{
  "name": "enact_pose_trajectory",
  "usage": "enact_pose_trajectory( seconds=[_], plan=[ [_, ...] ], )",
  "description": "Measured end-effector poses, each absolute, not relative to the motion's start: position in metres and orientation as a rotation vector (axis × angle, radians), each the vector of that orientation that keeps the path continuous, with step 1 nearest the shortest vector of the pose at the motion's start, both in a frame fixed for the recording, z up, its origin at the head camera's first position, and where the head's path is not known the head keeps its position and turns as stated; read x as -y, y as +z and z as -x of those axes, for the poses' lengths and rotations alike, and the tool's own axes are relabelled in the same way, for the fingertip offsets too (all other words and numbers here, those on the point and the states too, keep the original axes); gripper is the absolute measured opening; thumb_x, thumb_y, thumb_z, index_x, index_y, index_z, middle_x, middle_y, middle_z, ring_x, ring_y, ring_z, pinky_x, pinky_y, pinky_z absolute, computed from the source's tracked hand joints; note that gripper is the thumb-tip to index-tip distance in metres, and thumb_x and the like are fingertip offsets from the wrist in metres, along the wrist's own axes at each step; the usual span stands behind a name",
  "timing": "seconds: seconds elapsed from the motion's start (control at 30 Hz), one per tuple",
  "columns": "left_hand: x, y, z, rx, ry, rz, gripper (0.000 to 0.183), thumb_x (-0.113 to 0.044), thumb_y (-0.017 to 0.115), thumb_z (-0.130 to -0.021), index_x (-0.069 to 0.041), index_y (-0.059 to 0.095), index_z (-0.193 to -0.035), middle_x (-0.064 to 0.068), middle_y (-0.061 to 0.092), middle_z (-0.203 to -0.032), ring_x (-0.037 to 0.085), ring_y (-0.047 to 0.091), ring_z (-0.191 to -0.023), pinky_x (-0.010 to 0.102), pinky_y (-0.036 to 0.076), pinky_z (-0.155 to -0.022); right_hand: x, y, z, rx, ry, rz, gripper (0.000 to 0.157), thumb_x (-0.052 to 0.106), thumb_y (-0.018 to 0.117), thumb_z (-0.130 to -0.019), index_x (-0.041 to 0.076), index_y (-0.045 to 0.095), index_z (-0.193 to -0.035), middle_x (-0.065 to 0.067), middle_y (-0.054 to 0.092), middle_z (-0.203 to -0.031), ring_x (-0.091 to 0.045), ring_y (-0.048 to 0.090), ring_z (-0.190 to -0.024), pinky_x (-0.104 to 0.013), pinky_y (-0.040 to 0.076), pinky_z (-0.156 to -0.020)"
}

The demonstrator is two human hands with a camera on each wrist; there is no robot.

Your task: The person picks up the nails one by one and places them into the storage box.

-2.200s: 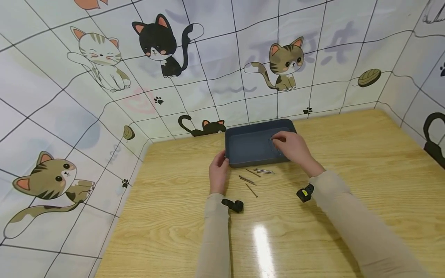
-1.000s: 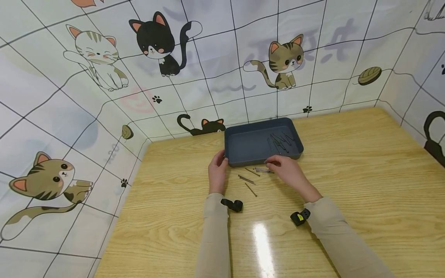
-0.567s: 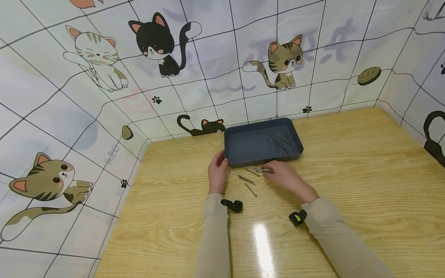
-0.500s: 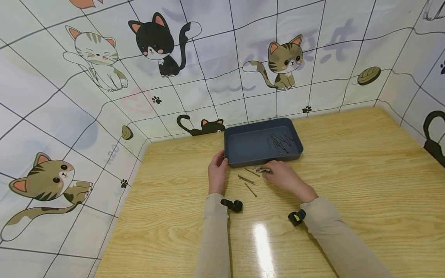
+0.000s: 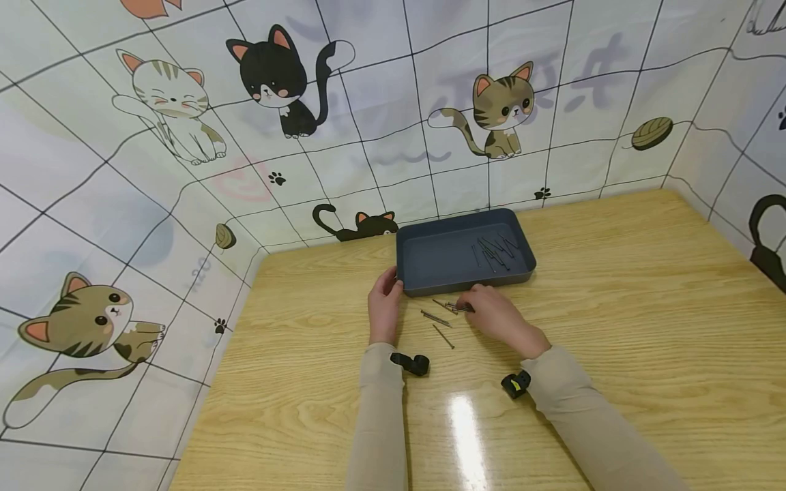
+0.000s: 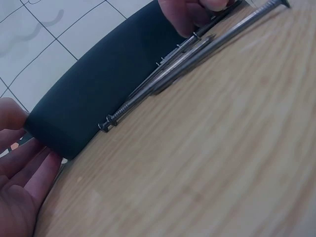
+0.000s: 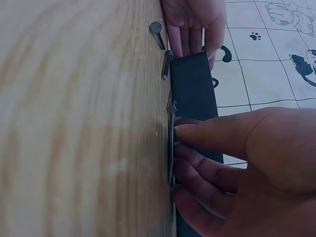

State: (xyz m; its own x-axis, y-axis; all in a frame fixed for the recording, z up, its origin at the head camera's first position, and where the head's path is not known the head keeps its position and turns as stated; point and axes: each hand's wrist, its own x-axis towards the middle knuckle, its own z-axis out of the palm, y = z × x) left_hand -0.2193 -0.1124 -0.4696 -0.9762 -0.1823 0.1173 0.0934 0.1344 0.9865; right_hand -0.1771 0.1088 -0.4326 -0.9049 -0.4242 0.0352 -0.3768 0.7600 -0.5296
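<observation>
A dark blue-grey tray [image 5: 430, 262] stands on the wooden table, with several nails [image 5: 493, 254] lying in its right half. My left hand [image 5: 384, 307] grips the tray's left front corner, thumb near the rim and fingers against the side. Just in front of the tray, my right hand [image 5: 496, 315] has its curled thumb and fingertips on a small bunch of nails [image 5: 457, 308] low at the tabletop. In the right wrist view, thumb [image 7: 197, 132] and fingertips meet these nails beside the tray wall. More loose nails [image 5: 436, 318] lie left of this hand, one single nail [image 5: 443, 336] nearest the camera.
Behind the tray rises a wall covering [image 5: 393, 157] printed with cats and grid lines; it also runs along the left and right sides. The wooden table [image 5: 295, 382] reaches toward the camera, with a bright light reflection on it.
My right hand has come out of the tray, down to the nails in front, then slightly left, shifting that bunch toward the camera. The left hand has stayed at the tray's corner.
</observation>
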Motion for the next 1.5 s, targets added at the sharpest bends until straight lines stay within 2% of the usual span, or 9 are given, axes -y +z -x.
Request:
enact_pose_trajectory(
  seconds=[0.17,0.33,0.67,1.03,1.27,1.5],
  plan=[
    [0.110,-0.455,0.211,2.170,-1.976,-0.071,0.038,-0.011,0.053,-0.090,-0.004,0.050,-0.127,0.013,0.051,-0.125,0.026,0.048,-0.113,0.035,0.042,-0.089,-0.108,-0.432,0.175,-2.863,-0.832,0.705,0.020,0.001,0.062,-0.080,0.009,0.067,-0.098,-0.004,0.061,-0.095,-0.023,0.054,-0.090,-0.037,0.045,-0.076],
    [0.109,-0.452,0.207,2.177,-1.967,-0.058,0.040,-0.015,0.053,-0.090,-0.003,0.048,-0.128,0.015,0.050,-0.125,0.028,0.047,-0.113,0.035,0.042,-0.089,-0.105,-0.433,0.175,-2.864,-0.796,0.696,0.018,0.000,0.063,-0.078,0.009,0.068,-0.093,-0.002,0.063,-0.090,-0.021,0.057,-0.087,-0.036,0.047,-0.074],
    [0.109,-0.450,0.207,2.194,-1.981,-0.064,0.039,-0.011,0.052,-0.090,-0.004,0.048,-0.128,0.014,0.050,-0.126,0.026,0.047,-0.114,0.036,0.041,-0.090,-0.105,-0.434,0.175,-2.850,-0.796,0.669,0.018,0.001,0.064,-0.078,0.009,0.067,-0.093,-0.001,0.062,-0.085,-0.017,0.057,-0.078,-0.034,0.047,-0.067],
    [0.110,-0.451,0.208,2.197,-1.989,-0.077,0.039,-0.010,0.051,-0.090,-0.004,0.047,-0.129,0.014,0.049,-0.127,0.025,0.046,-0.115,0.035,0.041,-0.091,-0.108,-0.429,0.172,-2.793,-0.831,0.652,0.016,0.000,0.062,-0.078,0.007,0.067,-0.091,-0.003,0.063,-0.087,-0.019,0.058,-0.079,-0.033,0.048,-0.065],
    [0.114,-0.473,0.221,2.197,-1.939,-0.089,0.038,-0.016,0.053,-0.090,-0.011,0.051,-0.128,0.003,0.053,-0.124,0.012,0.050,-0.109,0.030,0.042,-0.089,-0.109,-0.428,0.171,-2.786,-0.842,0.650,0.013,0.001,0.061,-0.080,0.006,0.066,-0.090,-0.004,0.063,-0.087,-0.019,0.058,-0.078,-0.033,0.048,-0.065],
    [0.113,-0.474,0.221,2.201,-1.920,-0.077,0.037,-0.016,0.053,-0.090,-0.012,0.051,-0.127,0.003,0.053,-0.124,0.013,0.049,-0.110,0.031,0.041,-0.090,-0.109,-0.424,0.172,-2.780,-0.831,0.615,0.012,0.003,0.059,-0.081,0.006,0.066,-0.091,-0.003,0.063,-0.086,-0.018,0.057,-0.077,-0.034,0.047,-0.066]
  ],
)
